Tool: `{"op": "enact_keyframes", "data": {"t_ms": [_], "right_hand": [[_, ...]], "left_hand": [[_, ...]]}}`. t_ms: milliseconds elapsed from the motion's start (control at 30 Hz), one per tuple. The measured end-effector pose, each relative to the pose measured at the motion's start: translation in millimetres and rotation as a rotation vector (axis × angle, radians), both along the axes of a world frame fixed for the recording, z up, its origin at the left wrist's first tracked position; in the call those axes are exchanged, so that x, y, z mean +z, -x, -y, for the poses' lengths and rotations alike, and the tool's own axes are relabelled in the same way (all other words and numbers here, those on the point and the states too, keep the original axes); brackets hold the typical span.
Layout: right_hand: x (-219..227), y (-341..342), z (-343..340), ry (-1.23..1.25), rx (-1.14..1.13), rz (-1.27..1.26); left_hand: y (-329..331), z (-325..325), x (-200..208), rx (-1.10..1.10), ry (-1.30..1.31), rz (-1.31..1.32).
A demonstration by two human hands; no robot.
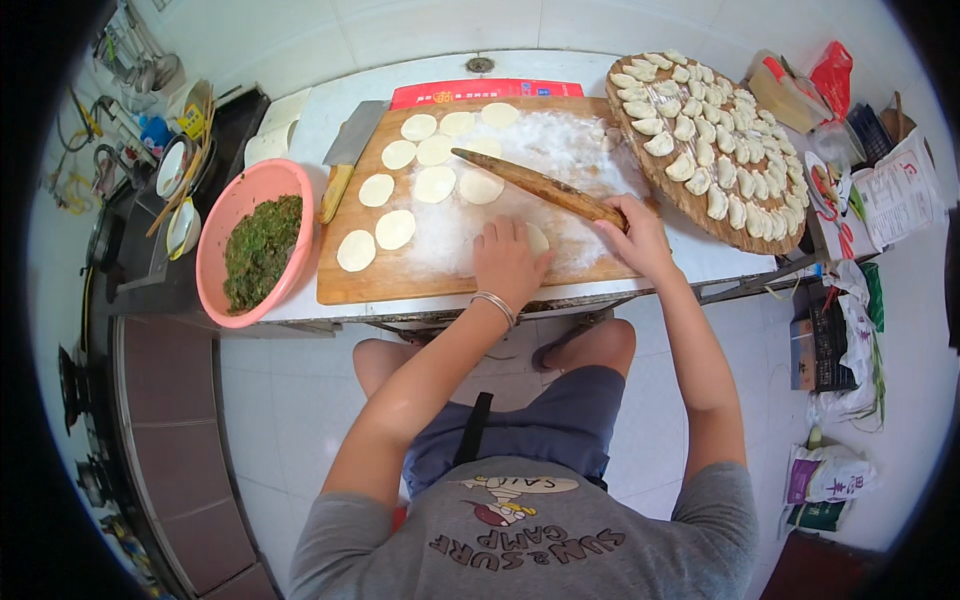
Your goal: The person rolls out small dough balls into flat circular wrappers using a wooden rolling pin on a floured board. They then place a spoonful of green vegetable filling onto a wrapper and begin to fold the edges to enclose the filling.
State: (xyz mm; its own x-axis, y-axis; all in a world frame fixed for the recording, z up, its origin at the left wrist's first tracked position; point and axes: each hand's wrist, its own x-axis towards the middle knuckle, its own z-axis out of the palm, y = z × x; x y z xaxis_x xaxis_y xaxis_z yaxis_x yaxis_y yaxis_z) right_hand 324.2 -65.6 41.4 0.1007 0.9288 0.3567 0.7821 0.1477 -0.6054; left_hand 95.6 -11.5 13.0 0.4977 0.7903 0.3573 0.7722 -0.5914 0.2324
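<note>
Head view: rolling pin (535, 186) in right grip (636, 232)

The board (380, 280) lay on the table (720, 262). Wrappers (396, 229) lay on its left half. The bowl (215, 240) stood left of it, the dumpling tray (650, 170) right, the cleaver (345, 150) at its far-left corner.

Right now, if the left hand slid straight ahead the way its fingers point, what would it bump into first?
The left hand presses a dough piece, fingers pointing away across the floured board. Straight ahead, it would likely first meet the wooden rolling pin lying slantwise, though a rolled wrapper lies close to that line.
</note>
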Motion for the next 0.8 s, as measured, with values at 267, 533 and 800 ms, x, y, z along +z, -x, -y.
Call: {"op": "enact_keyframes", "data": {"t_ms": [267, 533, 800], "right_hand": [[-4, -17, 18, 0.031, 0.057, 0.141], [-19, 31, -32, -0.005, 0.287, 0.383], [-18, 26, -22, -0.096, 0.332, 0.552]], "left_hand": [[56, -14, 16, -0.320, -0.049, 0.249], [94, -14, -20, 0.020, -0.083, 0.027], [100, -15, -10, -0.091, 0.040, -0.025]]}}
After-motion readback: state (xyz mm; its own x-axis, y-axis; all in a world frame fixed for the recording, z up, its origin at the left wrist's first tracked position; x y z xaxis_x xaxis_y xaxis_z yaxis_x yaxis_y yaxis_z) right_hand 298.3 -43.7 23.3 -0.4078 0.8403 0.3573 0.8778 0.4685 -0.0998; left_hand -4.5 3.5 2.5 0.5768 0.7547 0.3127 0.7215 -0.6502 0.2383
